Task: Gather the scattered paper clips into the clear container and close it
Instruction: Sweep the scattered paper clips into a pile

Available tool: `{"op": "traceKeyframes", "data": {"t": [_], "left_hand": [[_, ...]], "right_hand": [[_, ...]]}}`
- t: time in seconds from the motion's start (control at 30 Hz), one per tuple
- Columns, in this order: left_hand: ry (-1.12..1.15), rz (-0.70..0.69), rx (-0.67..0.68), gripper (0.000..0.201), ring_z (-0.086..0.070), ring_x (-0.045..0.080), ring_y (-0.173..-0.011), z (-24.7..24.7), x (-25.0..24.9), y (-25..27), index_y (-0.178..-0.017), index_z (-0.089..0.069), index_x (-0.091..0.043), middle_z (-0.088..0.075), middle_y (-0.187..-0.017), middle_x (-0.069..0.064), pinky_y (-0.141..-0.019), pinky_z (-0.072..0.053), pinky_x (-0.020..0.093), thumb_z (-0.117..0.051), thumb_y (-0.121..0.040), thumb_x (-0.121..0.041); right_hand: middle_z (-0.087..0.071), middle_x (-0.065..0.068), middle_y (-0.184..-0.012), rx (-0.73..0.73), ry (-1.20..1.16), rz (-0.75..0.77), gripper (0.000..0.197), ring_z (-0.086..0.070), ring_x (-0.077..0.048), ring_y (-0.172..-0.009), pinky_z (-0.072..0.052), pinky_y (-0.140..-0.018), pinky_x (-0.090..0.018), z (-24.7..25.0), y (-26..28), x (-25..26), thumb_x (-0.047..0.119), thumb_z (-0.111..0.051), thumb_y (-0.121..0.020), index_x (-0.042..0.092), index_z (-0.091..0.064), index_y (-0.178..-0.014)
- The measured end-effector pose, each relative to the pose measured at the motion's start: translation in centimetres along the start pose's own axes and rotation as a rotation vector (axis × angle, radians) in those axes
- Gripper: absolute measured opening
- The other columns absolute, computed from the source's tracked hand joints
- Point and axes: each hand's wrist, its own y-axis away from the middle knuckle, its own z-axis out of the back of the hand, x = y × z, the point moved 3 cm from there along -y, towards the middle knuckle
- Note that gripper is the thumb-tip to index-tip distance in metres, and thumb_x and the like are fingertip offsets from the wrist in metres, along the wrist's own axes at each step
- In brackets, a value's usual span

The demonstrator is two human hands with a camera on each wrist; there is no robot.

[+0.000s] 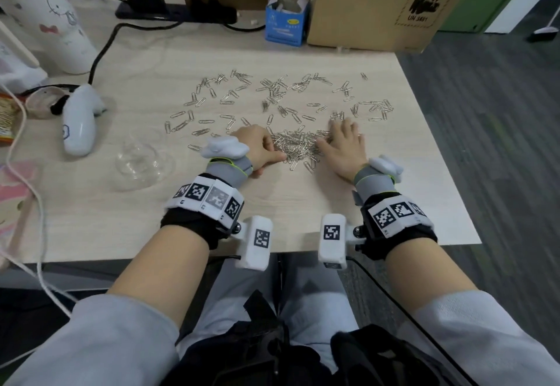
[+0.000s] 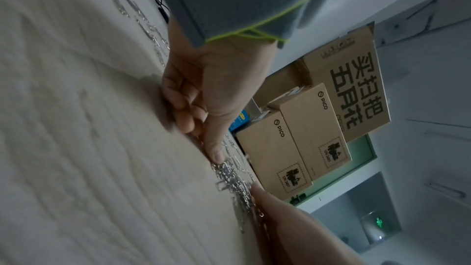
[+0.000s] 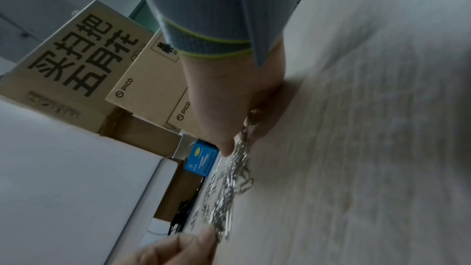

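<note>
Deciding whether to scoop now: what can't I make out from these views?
- Container: head view only; clear plastic, so whether a lid is on it cannot be told.
- Left hand: curled fingers hide whether they hold clips.
- Right hand: covers part of the pile.
- Wrist views: motion-blurred, so single clips cannot be made out.

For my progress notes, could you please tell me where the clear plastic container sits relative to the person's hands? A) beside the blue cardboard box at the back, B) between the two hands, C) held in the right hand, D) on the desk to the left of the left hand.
D: the clear plastic container sits on the light wooden desk left of the left hand, apart from the pile of silver paper clips.
</note>
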Motion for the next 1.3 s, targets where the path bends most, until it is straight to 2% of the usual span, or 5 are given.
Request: {"op": "traceKeyframes", "data": {"t": [0.23, 0.37, 0.5, 0.87, 1.3], "left_hand": [[0.036, -0.035, -0.600, 0.031, -0.060, 0.027, -0.092, 3.3, 1.9, 0.0, -0.087, -0.069, -0.010, -0.069, -0.093, 0.010, -0.074, -0.041, 0.029, -0.054, -0.087, -0.037], [-0.130, 0.098, -0.497, 0.058, -0.008, 0.034, -0.145, 3.7, 4.7, -1.4, -0.137, -0.039, -0.004, -0.027, -0.151, 0.021, -0.119, -0.009, 0.040, -0.048, -0.091, -0.038], [-0.223, 0.263, -0.377, 0.074, 0.013, 0.033, -0.146, 3.2, 7.1, -2.4, -0.148, -0.012, -0.006, 0.006, -0.157, 0.021, -0.118, 0.007, 0.046, -0.037, -0.093, -0.049], [-0.193, 0.146, -0.182, 0.069, 0.012, 0.026, -0.147, 1.0, 4.2, -2.8, -0.149, -0.013, -0.016, 0.004, -0.159, 0.012, -0.118, 0.007, 0.043, -0.029, -0.094, -0.054], [-0.244, 0.359, -0.118, 0.080, 0.019, 0.038, -0.143, 3.5, 5.7, -2.0, -0.149, -0.003, -0.014, 0.016, -0.155, 0.023, -0.116, 0.007, 0.052, -0.030, -0.090, -0.061]], "right_hand": [[-0.008, -0.009, -0.159, -0.005, -0.378, 0.115, 0.060, -0.001, -0.022, -0.148, -0.006, -0.119, -0.034, 0.9, 0.9, 2.0, 0.030, -0.047, -0.096, 0.009, -0.026, -0.148], [0.004, -0.014, -0.159, 0.040, -0.181, 0.050, 0.076, 0.013, -0.029, -0.146, 0.006, -0.118, -0.042, 0.6, 0.9, 2.0, 0.043, -0.047, -0.093, 0.008, -0.011, -0.150], [0.015, -0.009, -0.158, 0.150, 0.093, 0.093, 0.092, 0.017, -0.020, -0.146, 0.014, -0.116, -0.046, -0.5, 1.5, 2.3, 0.060, -0.040, -0.089, 0.008, 0.004, -0.150], [0.011, -0.006, -0.159, 0.181, 0.025, 0.185, 0.088, 0.013, -0.017, -0.147, 0.011, -0.118, -0.039, -0.9, 1.9, 3.9, 0.055, -0.044, -0.090, 0.009, 0.000, -0.151], [0.011, -0.011, -0.159, 0.157, -0.037, 0.175, 0.094, 0.013, -0.021, -0.147, 0.008, -0.118, -0.034, -0.7, 2.3, 3.5, 0.051, -0.052, -0.088, 0.005, 0.000, -0.150]]}}
